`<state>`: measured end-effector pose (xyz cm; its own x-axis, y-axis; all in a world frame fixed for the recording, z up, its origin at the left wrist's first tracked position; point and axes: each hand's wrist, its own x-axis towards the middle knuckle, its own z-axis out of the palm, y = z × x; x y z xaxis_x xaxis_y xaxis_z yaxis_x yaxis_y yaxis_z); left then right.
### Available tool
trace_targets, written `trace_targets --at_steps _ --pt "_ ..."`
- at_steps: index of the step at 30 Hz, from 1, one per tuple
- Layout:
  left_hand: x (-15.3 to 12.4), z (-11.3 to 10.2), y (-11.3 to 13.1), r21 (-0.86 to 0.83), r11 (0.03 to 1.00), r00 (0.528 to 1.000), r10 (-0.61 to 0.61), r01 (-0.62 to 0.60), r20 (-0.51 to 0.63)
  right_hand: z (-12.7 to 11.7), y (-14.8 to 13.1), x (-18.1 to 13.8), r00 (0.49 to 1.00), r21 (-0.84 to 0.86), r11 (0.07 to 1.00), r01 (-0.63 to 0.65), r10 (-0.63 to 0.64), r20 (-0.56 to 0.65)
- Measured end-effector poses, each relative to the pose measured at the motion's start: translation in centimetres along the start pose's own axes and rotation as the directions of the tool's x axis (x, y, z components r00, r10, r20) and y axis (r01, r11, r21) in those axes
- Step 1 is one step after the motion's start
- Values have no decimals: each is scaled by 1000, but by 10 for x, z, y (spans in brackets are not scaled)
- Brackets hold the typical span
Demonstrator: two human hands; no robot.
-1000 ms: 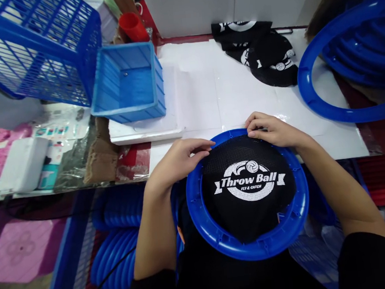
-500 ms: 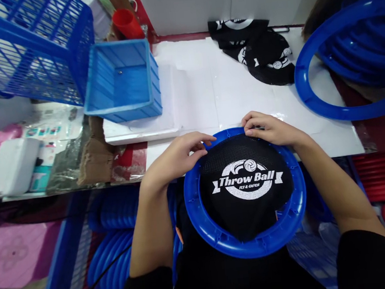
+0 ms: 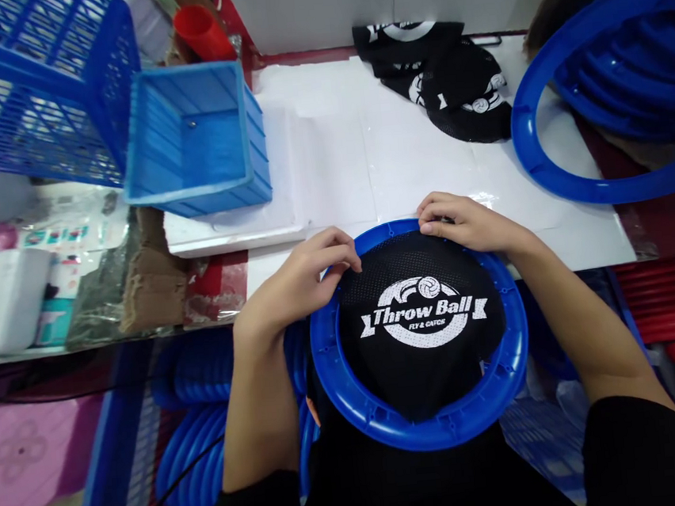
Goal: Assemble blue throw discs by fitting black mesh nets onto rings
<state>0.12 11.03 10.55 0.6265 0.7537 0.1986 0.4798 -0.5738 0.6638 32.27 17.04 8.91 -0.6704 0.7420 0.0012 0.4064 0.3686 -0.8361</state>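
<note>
A blue plastic ring (image 3: 507, 364) leans against the table's near edge in front of me. A black mesh cloth (image 3: 425, 356) printed "Throw Ball" is stretched across it. My left hand (image 3: 307, 276) pinches the cloth's edge at the ring's upper left. At the ring's top, my right hand (image 3: 466, 221) presses the cloth's edge onto the rim with curled fingers. The cloth's lower corner lies loose inside the ring.
More black printed cloths (image 3: 445, 75) lie at the table's back. Large blue rings (image 3: 597, 101) are stacked at the right. A small blue bin (image 3: 195, 139) and a blue wire basket (image 3: 28, 84) stand at the left. Blue rings (image 3: 196, 457) fill a crate below.
My left hand has slid a little down and left along the ring's rim. The right hand stays at the top. The view has shifted slightly.
</note>
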Motion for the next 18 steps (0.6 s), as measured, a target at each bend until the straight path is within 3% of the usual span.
trace_targets --at_steps 6,18 --pt "-3 3 5 101 994 999 -48 50 -23 -1 -1 2 1000 -36 999 -16 16 18" --pt "-2 3 3 83 992 995 -93 97 -45 1 -1 4 1000 -42 999 1 0 21"
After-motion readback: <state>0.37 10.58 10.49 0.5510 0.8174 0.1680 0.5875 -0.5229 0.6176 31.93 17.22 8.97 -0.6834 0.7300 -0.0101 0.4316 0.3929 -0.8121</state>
